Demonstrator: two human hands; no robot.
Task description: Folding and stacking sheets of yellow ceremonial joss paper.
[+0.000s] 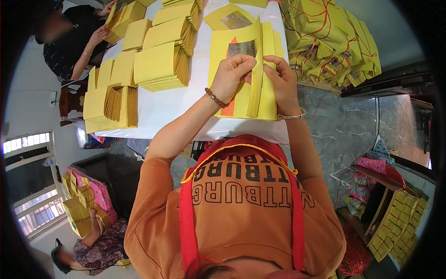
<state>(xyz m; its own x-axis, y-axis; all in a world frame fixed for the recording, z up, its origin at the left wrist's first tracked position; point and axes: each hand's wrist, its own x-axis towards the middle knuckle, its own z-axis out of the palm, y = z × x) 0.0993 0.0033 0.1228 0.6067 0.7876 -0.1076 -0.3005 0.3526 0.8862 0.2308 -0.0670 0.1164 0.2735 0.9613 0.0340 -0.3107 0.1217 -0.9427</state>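
Observation:
On the white-covered table, a stack of yellow paper sheets lies before me, with an orange-red strip and a dark grey patch on its left part. A folded yellow paper stands upright like a narrow ridge along the stack. My left hand is closed, pinching the left side of this fold between thumb and fingers. Against its right side, my right hand is curled with thumb and forefinger at the paper; what lies between these fingertips is partly hidden. Another yellow sheet with a silvery patch lies beyond.
Folded yellow paper bundles stand in rows on the left. A heap of yellow packets with red ties borders the table's right. One co-worker handles yellow paper at far left; another sits lower left. Yellow bundles fill a lower-right rack.

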